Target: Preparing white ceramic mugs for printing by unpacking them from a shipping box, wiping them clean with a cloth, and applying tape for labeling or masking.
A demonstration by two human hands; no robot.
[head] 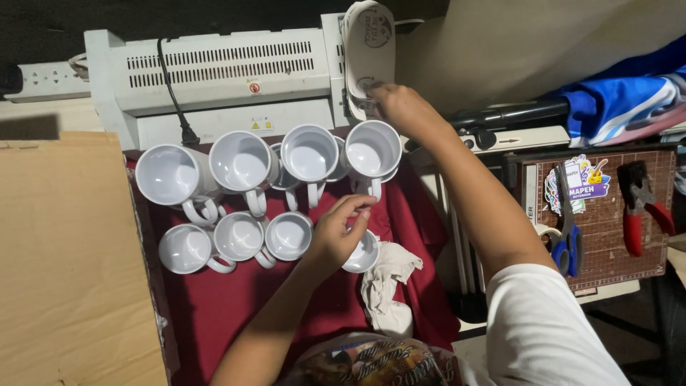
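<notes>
- The left hand (336, 232) is resting over a plain white ceramic mug (362, 252) at the right end of the near row, fingers curled around its rim and handle side, holding it.
- That mug is standing mouth-up on a dark red cloth (236, 304) that is covering the counter.
- The right hand (398, 106) is reaching to the far side, fingers closed on the lower end of a white curved printed sheet (368, 53) that is standing upright against a white boxy machine with vent slots (214, 82).
- Four more white mugs are forming the far row, mouths up; the rightmost far-row mug (372, 151) is sitting just below the right hand.
- Three further white mugs are lining the near row to the left of the held mug; the nearest of them (289, 236) is sitting just beside the left hand.
- A crumpled off-white rag (386, 282) is lying on the red cloth, just near of the held mug.
- A black power cord (175, 93) is running down the face of the machine.
- A flat brown cardboard sheet (68, 264) is occupying the left side.
- To the right, blue-handled scissors (568, 239) and red-handled pliers (639, 207) are lying on a brown gridded cutting mat (607, 250), well apart from both hands.
- A blue and white fabric (622, 100) is lying at the far right.
</notes>
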